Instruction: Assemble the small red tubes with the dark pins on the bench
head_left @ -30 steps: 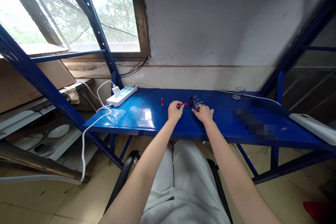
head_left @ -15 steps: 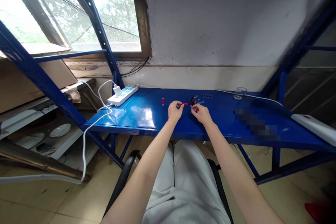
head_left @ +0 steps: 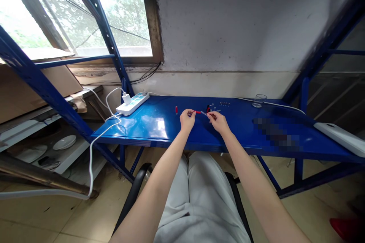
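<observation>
Pinched in the fingers of my left hand (head_left: 187, 120) is a slim red tube-like piece (head_left: 197, 112), pointing right. My right hand (head_left: 219, 122) grips a thin, pale, see-through stick (head_left: 203, 113) by its right part. The stick's left end meets or nearly meets the red piece's end; I cannot tell whether it is inside. Just beyond my right fingers is a cluster of small black, red and clear parts (head_left: 208, 108), partly hidden by the hand. A small red piece with a pale lower end (head_left: 176, 110) is on the table left of my left hand.
The blue table (head_left: 159, 125) carries a white power strip (head_left: 133, 104) at left. Several tiny pieces (head_left: 224, 104) form a row at the back, with a clear glass (head_left: 259, 101) farther right. A blurred dark patch (head_left: 276, 133) and a white object (head_left: 339, 138) are at right.
The pale stick now reaches out left from my right fingers to the red piece, closing the gap between them. My left hand has shifted slightly left.
</observation>
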